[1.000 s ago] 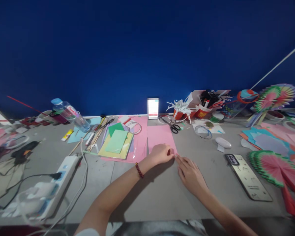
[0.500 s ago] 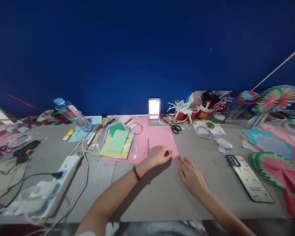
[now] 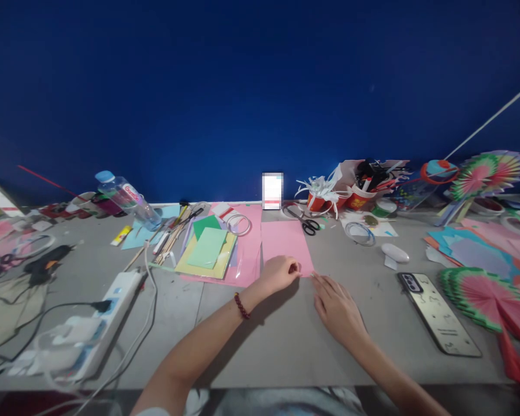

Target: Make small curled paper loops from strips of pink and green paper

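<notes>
A pink paper sheet [image 3: 286, 242] lies flat on the grey table [image 3: 268, 346] in front of me. My left hand [image 3: 281, 274] rests on its near edge, thumb and fingertips pinched together; whatever is between them is too small to make out. My right hand [image 3: 338, 306] lies flat at the sheet's near right corner with its fingers stretched out, the fingertips touching the corner. Left of the sheet, light green paper [image 3: 207, 248] and yellow paper [image 3: 225, 267] are stacked on a larger pink sheet [image 3: 250, 260].
Black-handled scissors [image 3: 311, 226] and red cups [image 3: 360, 197] stand or lie behind the sheet. On the right are a phone [image 3: 442, 318] and a pleated paper fan [image 3: 494, 300]. A power strip [image 3: 112, 323] with cables and a tilted bottle [image 3: 132, 202] occupy the left.
</notes>
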Demonstrator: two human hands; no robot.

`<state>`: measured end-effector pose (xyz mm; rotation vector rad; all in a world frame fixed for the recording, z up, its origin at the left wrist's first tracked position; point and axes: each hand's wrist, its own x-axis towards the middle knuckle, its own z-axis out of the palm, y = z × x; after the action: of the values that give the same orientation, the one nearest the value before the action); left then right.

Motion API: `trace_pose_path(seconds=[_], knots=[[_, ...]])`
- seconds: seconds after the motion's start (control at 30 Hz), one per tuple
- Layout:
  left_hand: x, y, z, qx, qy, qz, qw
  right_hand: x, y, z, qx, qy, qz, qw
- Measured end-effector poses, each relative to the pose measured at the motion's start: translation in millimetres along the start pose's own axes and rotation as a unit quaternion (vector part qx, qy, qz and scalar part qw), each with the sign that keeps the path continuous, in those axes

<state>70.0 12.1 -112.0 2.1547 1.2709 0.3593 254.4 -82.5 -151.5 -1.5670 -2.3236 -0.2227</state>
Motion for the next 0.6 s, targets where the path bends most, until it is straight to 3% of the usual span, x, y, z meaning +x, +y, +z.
trace_pose_path(seconds=[0.4, 0.6], knots=[[-0.4, 0.7, 0.6, -0.021, -0.004, -0.004, 1.000, -3.3, 1.9, 4.0, 0.001, 0.004, 0.017, 1.000], [-0.8, 1.8, 0.4, -0.023, -0.004, -0.006, 1.000, -3.2, 4.1, 6.5, 0.014, -0.003, -0.012, 1.000]])
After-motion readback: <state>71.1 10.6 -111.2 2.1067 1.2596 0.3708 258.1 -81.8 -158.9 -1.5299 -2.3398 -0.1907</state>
